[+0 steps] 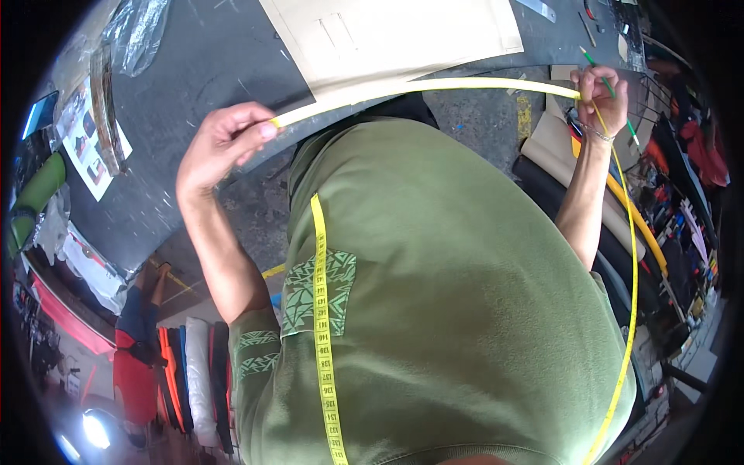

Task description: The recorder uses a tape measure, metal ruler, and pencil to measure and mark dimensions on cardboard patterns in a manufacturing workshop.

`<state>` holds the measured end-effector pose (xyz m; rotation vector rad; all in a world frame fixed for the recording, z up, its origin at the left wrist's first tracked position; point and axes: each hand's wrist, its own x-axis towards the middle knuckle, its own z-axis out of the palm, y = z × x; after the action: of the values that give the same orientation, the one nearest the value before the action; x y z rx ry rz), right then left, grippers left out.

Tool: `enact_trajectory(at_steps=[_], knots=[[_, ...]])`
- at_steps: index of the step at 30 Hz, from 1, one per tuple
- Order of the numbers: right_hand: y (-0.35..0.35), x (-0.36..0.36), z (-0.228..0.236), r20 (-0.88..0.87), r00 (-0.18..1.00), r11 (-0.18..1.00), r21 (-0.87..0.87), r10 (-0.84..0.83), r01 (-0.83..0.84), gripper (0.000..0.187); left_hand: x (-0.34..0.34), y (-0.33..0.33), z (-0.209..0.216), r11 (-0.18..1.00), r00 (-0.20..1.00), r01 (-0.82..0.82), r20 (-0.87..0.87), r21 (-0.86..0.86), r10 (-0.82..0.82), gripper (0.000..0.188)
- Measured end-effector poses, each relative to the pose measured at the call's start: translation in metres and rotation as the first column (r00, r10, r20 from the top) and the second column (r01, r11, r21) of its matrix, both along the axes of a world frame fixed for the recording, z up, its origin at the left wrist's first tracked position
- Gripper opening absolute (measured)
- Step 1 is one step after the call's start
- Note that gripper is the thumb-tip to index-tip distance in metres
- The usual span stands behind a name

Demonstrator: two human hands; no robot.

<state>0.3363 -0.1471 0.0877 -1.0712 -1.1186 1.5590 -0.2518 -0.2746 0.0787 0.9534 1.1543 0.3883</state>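
Note:
A yellow tape measure (457, 83) is stretched in a shallow arc between my two hands, in front of my green shirt. My left hand (225, 143) pinches one stretch of it between thumb and fingers, beside the near corner of a large beige paper sheet (411, 39). Over to the right, my right hand (607, 101) is closed on the tape and also has a green pencil (633, 133) tucked through its fingers. From there the tape runs down past my right arm toward my neck. Its other end hangs down my chest over the patterned pocket.
The dark worktable (209, 54) bears the sheet, with clear plastic film (139, 35) and a printed page (93, 147) at the left. Rolls of material (550, 143) lean at right. A person in red (136, 380) stands at lower left, near upright rolls (199, 380).

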Motion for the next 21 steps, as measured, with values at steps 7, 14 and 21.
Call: enact_trajectory(at_steps=[7,14,21], knots=[[0.007,-0.021,0.001,0.695,0.690,0.979,-0.129,0.203,-0.157,0.049,0.024,-0.012,-0.010,0.993,0.997,0.061,-0.063,0.105,-0.055,0.021],[-0.054,-0.266,0.001,0.389,0.722,0.743,0.127,0.573,-0.658,0.043,0.114,0.003,-0.001,0.856,0.984,-0.011,-0.148,0.517,0.102,0.018],[-0.032,-0.275,-0.041,0.724,0.572,0.701,0.173,0.386,-0.692,0.015,0.099,-0.008,-0.025,0.776,0.772,-0.408,-0.273,0.481,0.574,0.019]])
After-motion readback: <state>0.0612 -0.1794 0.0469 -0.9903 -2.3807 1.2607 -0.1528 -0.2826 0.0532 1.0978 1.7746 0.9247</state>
